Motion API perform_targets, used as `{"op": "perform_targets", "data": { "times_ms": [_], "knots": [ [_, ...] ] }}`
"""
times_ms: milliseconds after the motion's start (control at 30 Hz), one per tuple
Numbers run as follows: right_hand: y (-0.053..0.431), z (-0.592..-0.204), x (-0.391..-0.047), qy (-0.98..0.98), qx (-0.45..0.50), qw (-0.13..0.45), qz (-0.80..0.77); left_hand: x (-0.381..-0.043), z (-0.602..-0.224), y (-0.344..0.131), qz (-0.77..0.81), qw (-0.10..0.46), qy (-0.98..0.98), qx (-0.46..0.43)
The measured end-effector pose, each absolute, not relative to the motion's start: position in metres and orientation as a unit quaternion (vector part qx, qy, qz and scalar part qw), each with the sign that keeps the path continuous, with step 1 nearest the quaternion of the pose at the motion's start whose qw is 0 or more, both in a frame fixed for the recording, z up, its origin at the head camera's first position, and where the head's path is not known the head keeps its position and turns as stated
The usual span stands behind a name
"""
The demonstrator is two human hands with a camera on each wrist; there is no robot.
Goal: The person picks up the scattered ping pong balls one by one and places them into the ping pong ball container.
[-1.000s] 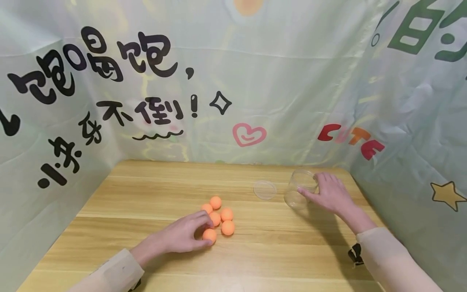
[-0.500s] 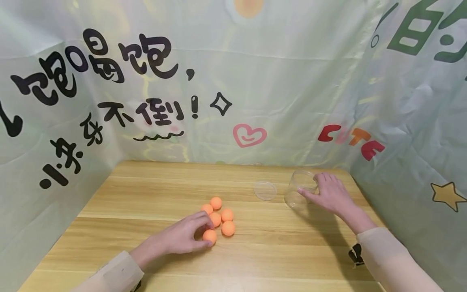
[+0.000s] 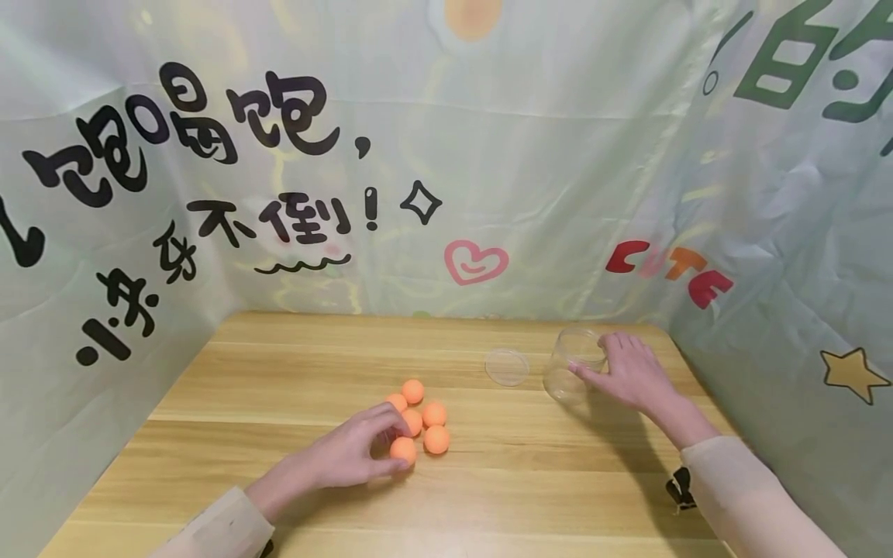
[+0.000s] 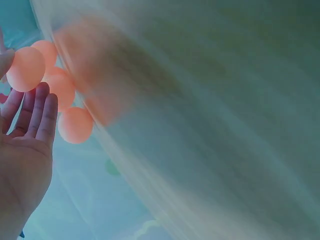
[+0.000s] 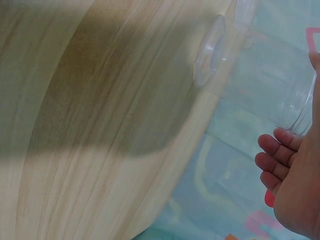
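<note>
My left hand (image 3: 352, 448) is at the near left side of a small cluster of orange ping-pong balls. Between its thumb and fingers it pinches the nearest ping-pong ball (image 3: 403, 451), which also shows as the held ball (image 4: 26, 69) in the left wrist view. Several other balls (image 3: 436, 439) lie close by on the table, partly hidden behind the fingers. Farther right, my right hand (image 3: 631, 372) grips a clear plastic jar (image 3: 561, 380) near its mouth, thumb on the near side. The jar (image 5: 265, 75) looks see-through in the right wrist view, with no ball visible inside.
A clear round lid (image 3: 507, 366) lies flat on the wooden table (image 3: 314, 356), just left of the jar. Printed cloth (image 3: 558, 170) hangs behind the table and along both sides.
The head view has tilted very slightly. Both hands keep their hold, the left on the ping-pong ball and the right on the jar, with hardly any movement.
</note>
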State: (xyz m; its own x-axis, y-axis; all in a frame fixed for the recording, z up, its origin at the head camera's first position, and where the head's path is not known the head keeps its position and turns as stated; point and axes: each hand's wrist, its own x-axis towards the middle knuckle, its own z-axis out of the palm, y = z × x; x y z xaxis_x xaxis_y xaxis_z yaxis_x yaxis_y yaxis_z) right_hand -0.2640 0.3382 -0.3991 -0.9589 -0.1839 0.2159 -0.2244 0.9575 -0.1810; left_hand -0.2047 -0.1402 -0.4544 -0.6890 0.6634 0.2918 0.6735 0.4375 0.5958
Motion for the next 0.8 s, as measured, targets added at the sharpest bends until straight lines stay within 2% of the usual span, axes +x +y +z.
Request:
{"op": "perform_targets", "data": {
  "times_ms": [467,800],
  "knots": [
    [0.339,-0.399,-0.265,-0.984,0.109,0.102,0.097,-0.204,-0.439,-0.134,-0.416,0.027,-0.83,-0.371],
    [0.338,-0.399,-0.265,-0.984,0.109,0.102,0.094,-0.205,-0.427,-0.125,-0.467,0.067,-0.809,-0.35]
  ]
}}
